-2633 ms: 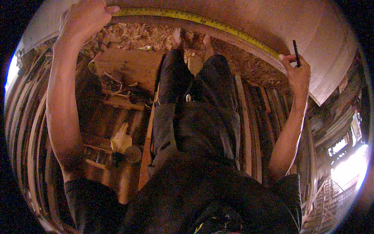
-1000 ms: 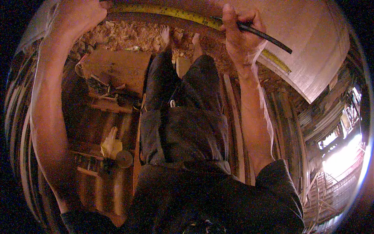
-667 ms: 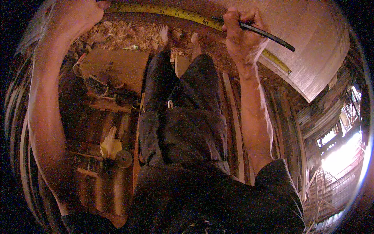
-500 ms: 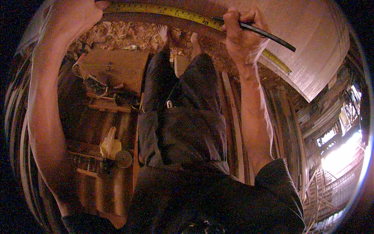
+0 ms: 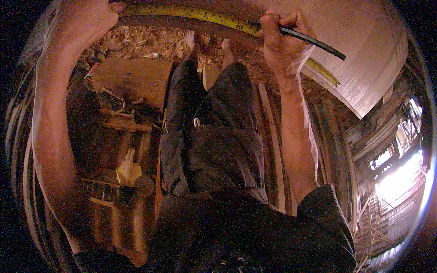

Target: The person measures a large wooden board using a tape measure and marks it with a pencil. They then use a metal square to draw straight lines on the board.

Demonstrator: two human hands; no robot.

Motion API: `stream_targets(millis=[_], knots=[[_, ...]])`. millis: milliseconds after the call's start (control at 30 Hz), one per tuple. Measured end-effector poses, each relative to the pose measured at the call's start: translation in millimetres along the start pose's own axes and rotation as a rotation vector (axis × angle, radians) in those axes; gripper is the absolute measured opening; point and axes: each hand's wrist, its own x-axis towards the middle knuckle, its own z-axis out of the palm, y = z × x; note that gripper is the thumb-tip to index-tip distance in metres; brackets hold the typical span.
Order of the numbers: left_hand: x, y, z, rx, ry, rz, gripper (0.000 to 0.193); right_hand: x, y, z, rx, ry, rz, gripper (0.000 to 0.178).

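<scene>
- My right hand (image 5: 287, 43) is closed, thumb and fingers pinching a black pencil (image 5: 321, 44); one end points left over the tape, the other slants out to the right.
- My left hand (image 5: 86, 20) is at the far left, thumb at the tape's left visible end; most of its fingers are hidden, so I cannot tell whether they pinch it.
- The yellow tape measure (image 5: 200, 14) runs from my left hand along the near edge of a pale wooden panel (image 5: 364, 59), passes behind my right hand and shows again to its right, ending near the panel's right corner.
- Nearer than the panel, wood shavings (image 5: 129, 38) cover the ground around my bare feet (image 5: 190, 40).
- Left of my dark trousers (image 5: 211, 157) is a brown board (image 5: 134, 75); nearer, a pale yellow object (image 5: 129, 173) sits beside a round grey disc (image 5: 144, 185).
- Long timber strips (image 5: 272, 132) lie to my right.
</scene>
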Motion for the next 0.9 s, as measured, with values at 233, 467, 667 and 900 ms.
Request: stream_targets(millis=[233,467,667,900], knots=[[1.1,-3.1,6.8,0.018,0.022,-0.023,0.043,-1.4,-1.1,2.0,0.056,-0.002,0.043,0.037],[-5.3,7.0,-9.1,-0.022,0.012,-0.021,0.043,-2.2,0.3,2.7,0.08,0.018,0.033,0.037],[1.2,-7.1,8.5,0.011,0.017,-0.028,0.044,-2.1,-0.6,3.5,-0.001,0.012,0.03,0.035],[-5.5,4.0,-3.4,0.02,0.005,-0.029,0.042,-1.5,-3.6,7.2,0.052,0.019,0.012,0.035]])
